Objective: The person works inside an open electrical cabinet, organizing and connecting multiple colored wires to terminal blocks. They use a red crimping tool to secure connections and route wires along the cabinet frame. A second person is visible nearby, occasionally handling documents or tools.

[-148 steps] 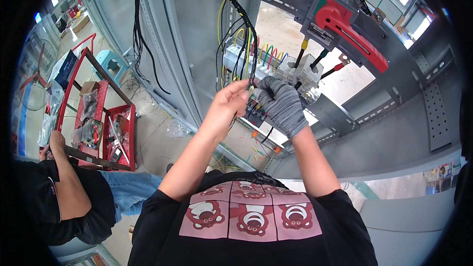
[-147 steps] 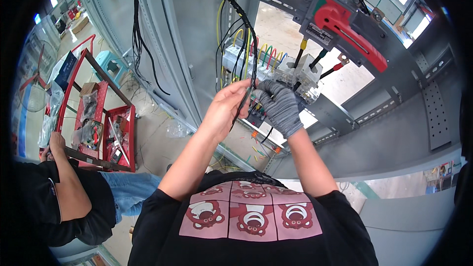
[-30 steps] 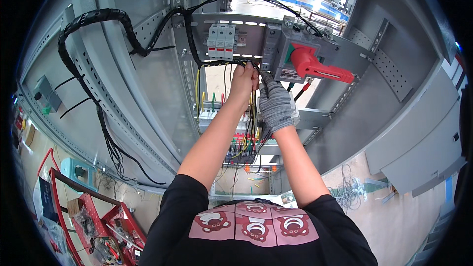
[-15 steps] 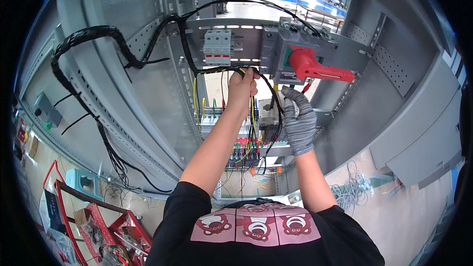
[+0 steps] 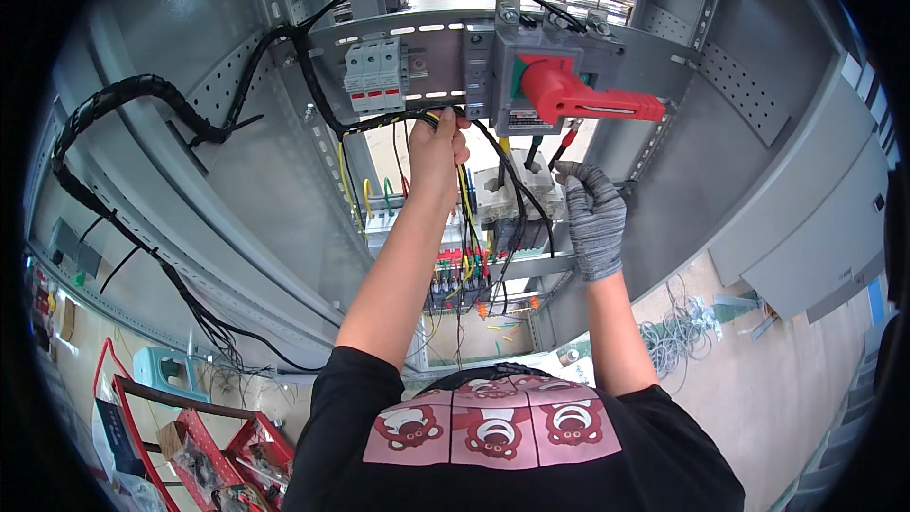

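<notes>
My bare left hand (image 5: 440, 154) is closed round a black-wrapped wire bundle (image 5: 387, 121) below the crossbar. Yellow and black wires hang down from its grip. My right hand (image 5: 595, 218), in a grey striped glove, has its fingers bent together beside a pale terminal block (image 5: 517, 192); whether anything is in them is hidden. Black wires (image 5: 519, 185) branch from the bundle and droop across that block. Above it, a switch with a red rotary handle (image 5: 592, 100) is mounted on the crossbar, with a red-marked cable (image 5: 566, 142) running down from it.
A fuse holder (image 5: 373, 76) sits left of the switch. Thick black harness (image 5: 142, 85) loops along the left cabinet wall. Lower down are a breaker row (image 5: 381, 225) and a lower rail. Red tool trolley (image 5: 204, 446), turquoise stool (image 5: 169, 372) and coiled wire (image 5: 678, 337) are on the floor.
My gloved right hand has moved off the drooping black wires to the right side of the terminal block, uncovering it. My left hand keeps its hold on the bundle. The whole view has shifted.
</notes>
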Demonstrator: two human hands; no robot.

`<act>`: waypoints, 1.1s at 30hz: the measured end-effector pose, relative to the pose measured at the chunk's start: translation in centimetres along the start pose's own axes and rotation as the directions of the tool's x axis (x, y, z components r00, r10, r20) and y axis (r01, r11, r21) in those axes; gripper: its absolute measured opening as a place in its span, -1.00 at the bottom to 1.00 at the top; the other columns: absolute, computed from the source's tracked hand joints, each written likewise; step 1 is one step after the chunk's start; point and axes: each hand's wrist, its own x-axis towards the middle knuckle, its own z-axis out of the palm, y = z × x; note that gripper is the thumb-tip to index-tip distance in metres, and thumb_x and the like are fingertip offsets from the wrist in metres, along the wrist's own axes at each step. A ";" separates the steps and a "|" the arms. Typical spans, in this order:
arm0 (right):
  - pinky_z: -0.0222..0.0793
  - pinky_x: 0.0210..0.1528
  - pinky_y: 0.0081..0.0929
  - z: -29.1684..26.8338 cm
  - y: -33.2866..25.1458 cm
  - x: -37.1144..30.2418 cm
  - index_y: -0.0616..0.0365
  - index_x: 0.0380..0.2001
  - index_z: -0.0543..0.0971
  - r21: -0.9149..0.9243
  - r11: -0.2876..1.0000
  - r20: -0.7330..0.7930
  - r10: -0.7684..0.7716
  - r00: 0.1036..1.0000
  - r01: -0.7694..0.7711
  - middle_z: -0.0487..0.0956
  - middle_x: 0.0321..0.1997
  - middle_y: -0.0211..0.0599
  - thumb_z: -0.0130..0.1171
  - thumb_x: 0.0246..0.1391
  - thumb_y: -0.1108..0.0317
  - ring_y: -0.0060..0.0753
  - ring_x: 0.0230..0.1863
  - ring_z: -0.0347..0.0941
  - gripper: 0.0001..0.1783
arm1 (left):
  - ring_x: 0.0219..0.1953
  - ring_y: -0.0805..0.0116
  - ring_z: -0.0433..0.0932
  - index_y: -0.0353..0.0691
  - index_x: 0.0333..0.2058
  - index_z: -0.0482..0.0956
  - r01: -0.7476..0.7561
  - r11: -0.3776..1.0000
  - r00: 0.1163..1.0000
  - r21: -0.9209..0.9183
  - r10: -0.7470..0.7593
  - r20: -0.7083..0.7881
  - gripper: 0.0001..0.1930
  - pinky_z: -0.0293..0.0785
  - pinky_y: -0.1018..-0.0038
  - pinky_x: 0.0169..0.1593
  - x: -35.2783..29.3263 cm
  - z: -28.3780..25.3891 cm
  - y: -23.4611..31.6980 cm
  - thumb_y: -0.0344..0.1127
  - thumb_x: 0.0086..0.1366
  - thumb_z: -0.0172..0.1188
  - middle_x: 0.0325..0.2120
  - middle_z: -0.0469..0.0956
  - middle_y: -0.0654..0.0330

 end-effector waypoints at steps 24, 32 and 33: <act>0.42 -0.34 -0.53 12.4 -5.3 3.8 0.33 -0.23 0.58 0.126 0.983 0.787 -0.018 0.617 -0.132 0.60 -0.44 -0.24 0.15 0.07 0.28 -0.53 -0.45 0.47 -0.69 | -0.67 0.52 0.34 -0.29 -0.39 0.29 -0.071 0.617 0.993 0.784 0.115 -0.001 -0.74 0.28 0.53 -0.58 -11.5 -5.8 3.5 -0.23 0.42 -0.15 -0.69 0.34 0.29; 0.37 -0.28 -0.63 12.7 -5.0 4.2 0.33 -0.21 0.56 0.191 0.911 0.898 -0.012 0.440 -0.366 0.56 -0.38 -0.39 0.14 0.11 0.27 -0.65 -0.37 0.40 -0.69 | -0.43 -0.11 0.48 -0.36 -0.33 0.35 -0.121 0.458 0.990 0.881 0.115 0.077 -0.71 0.37 0.19 -0.30 -11.8 -6.1 3.9 -0.21 0.41 -0.17 -0.53 0.50 -0.09; 0.37 -0.28 -0.64 12.5 -5.0 4.2 0.33 -0.21 0.56 0.182 0.907 0.905 -0.003 0.426 -0.380 0.56 -0.39 -0.39 0.13 0.11 0.28 -0.66 -0.38 0.40 -0.69 | -0.40 -0.13 0.49 -0.36 -0.32 0.35 -0.132 0.416 0.990 0.900 0.098 0.100 -0.71 0.37 0.19 -0.30 -11.6 -6.2 4.1 -0.21 0.41 -0.17 -0.50 0.52 -0.11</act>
